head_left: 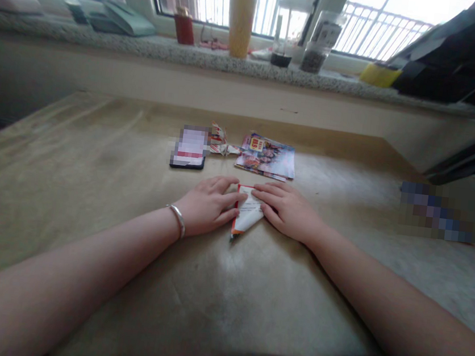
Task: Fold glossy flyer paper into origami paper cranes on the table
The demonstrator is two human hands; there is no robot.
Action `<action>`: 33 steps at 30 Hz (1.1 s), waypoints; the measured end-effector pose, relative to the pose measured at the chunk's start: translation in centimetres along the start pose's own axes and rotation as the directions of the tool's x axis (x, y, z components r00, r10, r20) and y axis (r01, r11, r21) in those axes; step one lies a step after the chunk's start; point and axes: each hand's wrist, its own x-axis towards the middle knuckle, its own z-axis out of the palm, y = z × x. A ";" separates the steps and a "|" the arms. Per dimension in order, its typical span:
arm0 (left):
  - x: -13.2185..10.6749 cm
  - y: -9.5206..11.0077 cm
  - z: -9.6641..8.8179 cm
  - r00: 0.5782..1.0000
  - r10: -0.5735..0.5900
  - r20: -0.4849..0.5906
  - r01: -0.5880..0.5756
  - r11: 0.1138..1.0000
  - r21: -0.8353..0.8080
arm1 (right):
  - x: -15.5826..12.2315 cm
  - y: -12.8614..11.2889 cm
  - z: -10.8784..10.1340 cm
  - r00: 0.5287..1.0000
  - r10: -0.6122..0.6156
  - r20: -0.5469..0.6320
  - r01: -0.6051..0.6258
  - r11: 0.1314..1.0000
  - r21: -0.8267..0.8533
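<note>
Between my two hands a small folded piece of printed paper (249,211) lies on the table (163,301), white with a red-orange edge and a pointed lower end. The fingers of my left hand (211,203) rest on its left edge, stretched out, and a silver bangle circles that wrist. From the other side my right hand (287,209) lies flat, its fingertips pressing on the paper's right side. Just beyond my hands are a phone (192,147), a folded paper shape (224,145) with red and white print, and a stack of colourful leaflets (268,157).
A blurred-out dark item (435,212) lies at the right side of the table. Along the stone windowsill (132,46) stand a red container (184,26), a tall yellow cylinder (241,15), clear bottles (321,42) and a black bag-like object (457,60).
</note>
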 end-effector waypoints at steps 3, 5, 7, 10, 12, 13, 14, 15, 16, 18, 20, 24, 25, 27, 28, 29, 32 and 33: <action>0.0 0.1 0.1 1.000 -0.014 -0.001 0.014 1.000 0.004 | 0.0 0.0 0.0 1.000 -0.003 -0.005 0.003 1.000 -0.008; 0.0 0.1 0.1 1.000 -0.004 0.002 0.004 1.000 0.014 | 0.1 0.0 0.0 1.000 -0.010 -0.008 0.010 1.000 -0.009; 0.2 0.1 -0.1 1.000 0.026 0.017 -0.027 0.999 0.021 | 0.1 0.0 0.0 1.000 -0.015 -0.009 0.015 1.000 -0.007; 0.4 0.1 -0.4 0.998 0.051 0.027 -0.052 0.999 0.014 | 0.1 0.1 0.0 1.000 -0.013 -0.010 0.012 1.000 -0.002; 0.6 0.2 -0.5 0.999 0.034 0.019 -0.034 0.999 0.009 | 0.0 0.1 0.1 1.000 -0.004 -0.015 0.004 1.000 0.008; 0.6 0.2 -0.5 1.000 0.024 0.014 -0.024 1.000 0.007 | 0.0 0.1 0.1 1.000 0.002 -0.016 -0.001 1.000 0.018; 0.7 0.3 -0.4 1.000 0.017 0.011 -0.018 1.000 0.004 | 0.0 0.2 0.1 1.000 0.010 -0.020 -0.010 1.000 0.030; 0.7 0.4 -0.3 1.000 0.014 0.008 -0.014 1.000 0.004 | 0.0 0.2 0.2 1.000 0.020 -0.023 -0.019 0.999 0.044; 0.8 0.4 -0.2 1.000 0.013 0.003 -0.013 1.000 0.006 | -0.1 0.2 0.2 0.999 0.030 -0.026 -0.028 0.998 0.060; 0.8 0.6 0.0 1.000 0.012 -0.007 -0.012 1.000 0.020 | -0.1 0.3 0.3 0.998 0.045 -0.035 -0.041 0.995 0.088; 0.7 0.8 0.1 1.000 0.007 -0.013 -0.006 0.999 0.034 | -0.2 0.3 0.3 0.998 0.055 -0.042 -0.050 0.993 0.106; 0.6 1.2 0.0 1.000 -0.014 -0.009 0.015 1.000 0.026 | -0.3 0.4 0.3 0.997 0.056 -0.055 -0.049 0.991 0.123; 0.6 1.3 0.0 1.000 -0.019 -0.008 0.019 1.000 0.021 | -0.3 0.4 0.2 0.997 0.050 -0.064 -0.041 0.991 0.125; 0.6 1.4 0.0 1.000 -0.024 -0.010 0.024 1.000 0.017 | -0.3 0.4 0.1 0.995 0.025 -0.093 -0.014 0.992 0.125; 0.6 1.4 0.0 1.000 -0.025 -0.012 0.025 1.000 0.018 | -0.3 0.4 0.0 0.994 0.008 -0.107 0.005 0.992 0.123; 0.6 1.4 0.1 1.000 -0.025 -0.013 0.025 0.999 0.022 | -0.3 0.5 -0.1 0.993 -0.010 -0.116 0.025 0.992 0.121; 0.7 1.3 0.2 1.000 -0.016 -0.020 0.017 0.999 0.031 | -0.4 0.5 -0.3 0.993 -0.051 -0.107 0.064 0.990 0.124; 0.7 1.3 0.2 1.000 -0.014 -0.023 0.015 0.999 0.035 | -0.4 0.4 -0.4 0.994 -0.056 -0.098 0.068 0.990 0.124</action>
